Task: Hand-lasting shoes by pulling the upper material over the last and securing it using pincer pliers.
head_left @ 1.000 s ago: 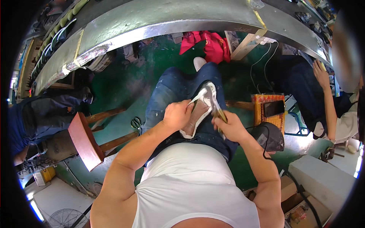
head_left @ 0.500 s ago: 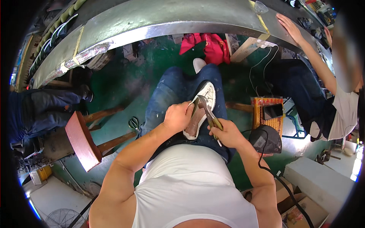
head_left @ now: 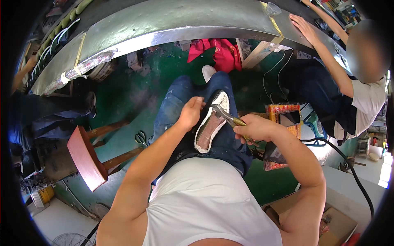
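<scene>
In the head view, the shoe (head_left: 208,133) lies bottom up on the lap of the blue jeans (head_left: 171,102), toe away from the wearer, its white edge framing a brownish insole. The right hand (head_left: 260,127) grips the handles of the pincers (head_left: 227,116), as it did half a second ago, but the tool now slants more flatly across the shoe, and the right forearm has swung outward. The pincers' head rests over the insole near the shoe's left edge; whether its jaws bite on anything cannot be told. The left hand (head_left: 191,114) has risen toward the toe and curls its fingers beside that edge; whether it pinches the material is unclear. A co-worker's hand (head_left: 303,28) at right lies on the metal bench (head_left: 172,18), where it has come within the last second. A forearm (head_left: 22,74) now shows at far left, and the black cable (head_left: 356,168) arches beyond the right arm.
</scene>
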